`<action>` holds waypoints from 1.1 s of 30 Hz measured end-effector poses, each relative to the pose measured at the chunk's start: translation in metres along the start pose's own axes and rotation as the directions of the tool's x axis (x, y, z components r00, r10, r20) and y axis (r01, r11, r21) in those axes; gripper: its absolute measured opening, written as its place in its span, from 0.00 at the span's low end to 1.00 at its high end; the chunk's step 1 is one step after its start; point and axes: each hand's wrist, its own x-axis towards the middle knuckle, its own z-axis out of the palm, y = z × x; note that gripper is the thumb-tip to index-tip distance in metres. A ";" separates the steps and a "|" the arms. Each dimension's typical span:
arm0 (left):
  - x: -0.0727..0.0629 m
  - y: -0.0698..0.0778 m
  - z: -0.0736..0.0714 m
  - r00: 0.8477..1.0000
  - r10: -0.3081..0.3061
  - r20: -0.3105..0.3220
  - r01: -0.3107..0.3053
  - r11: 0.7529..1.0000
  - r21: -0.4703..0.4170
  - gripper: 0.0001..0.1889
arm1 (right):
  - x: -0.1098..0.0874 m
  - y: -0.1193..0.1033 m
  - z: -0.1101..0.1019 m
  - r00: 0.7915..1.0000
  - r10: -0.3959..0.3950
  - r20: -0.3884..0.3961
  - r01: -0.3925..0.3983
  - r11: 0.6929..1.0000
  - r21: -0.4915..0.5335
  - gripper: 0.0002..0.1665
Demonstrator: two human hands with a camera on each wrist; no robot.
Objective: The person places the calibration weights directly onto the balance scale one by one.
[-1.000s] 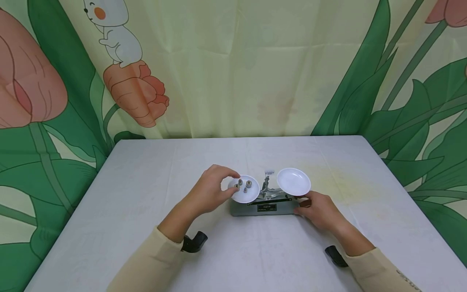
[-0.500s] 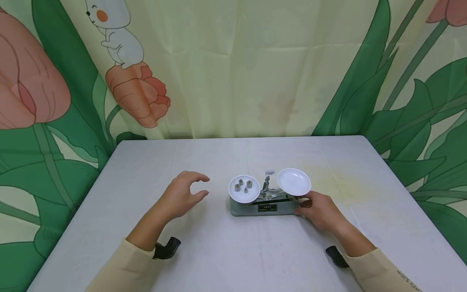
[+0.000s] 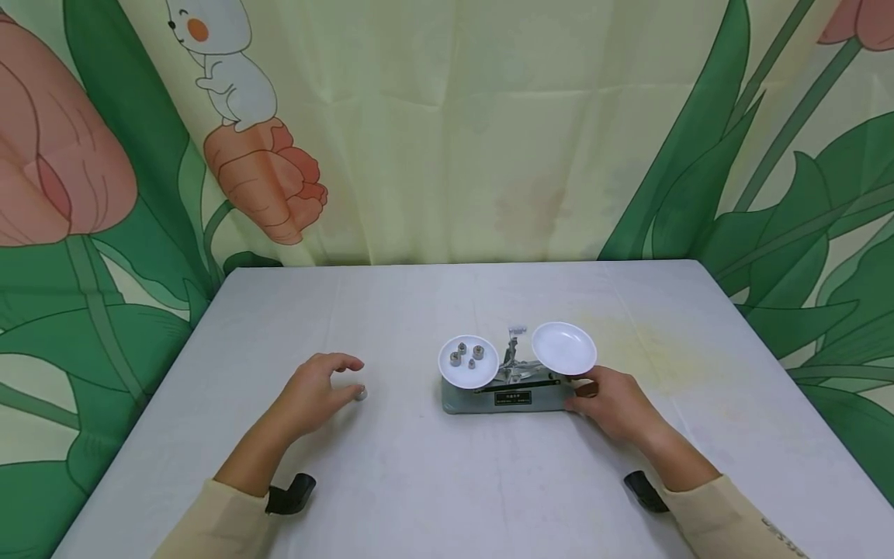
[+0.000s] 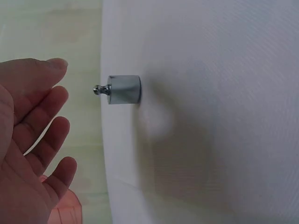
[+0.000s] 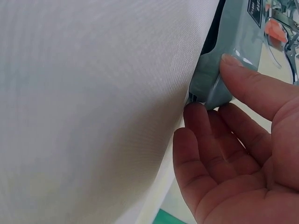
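Observation:
A metal calibration weight (image 4: 125, 89) with a small knob stands upright on the white table. My left hand (image 3: 314, 396) is beside it, thumb and fingers apart, and the left wrist view shows a gap between the fingertips and the weight. A grey pan balance (image 3: 464, 401) stands right of centre. My right hand (image 3: 618, 404) grips the right end of its base, with the thumb on the front and fingers bent around the end. Several small metal weights (image 3: 455, 359) stand on the white left pan (image 3: 480, 379), which sits lower than the bare right pan (image 3: 564, 347).
The white-covered table (image 3: 489, 489) ends at a pale cloth backdrop (image 3: 454, 155) printed with a rabbit, a carrot, tulips and leaves. Black camera mounts (image 3: 292, 494) sit at both wrists.
My left hand has left the weights on the left pan and moved left and down to the single weight on the table. My right hand has stayed on the balance.

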 end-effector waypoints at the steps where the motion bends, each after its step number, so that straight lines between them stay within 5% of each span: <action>1: 0.001 -0.002 0.001 1.000 -0.008 0.004 0.008 1.000 -0.002 0.17 | 0.000 0.000 0.000 1.000 0.000 0.000 0.000 1.000 0.000 0.31; 12: 0.009 -0.016 0.016 0.992 -0.099 0.074 0.098 0.995 0.010 0.14 | -0.001 -0.001 0.000 1.000 -0.003 -0.003 0.003 1.000 0.002 0.31; 33: 0.010 -0.015 0.021 0.992 -0.100 0.071 0.096 0.994 0.060 0.11 | 0.003 -0.011 0.005 0.999 -0.051 0.003 0.051 0.998 0.030 0.28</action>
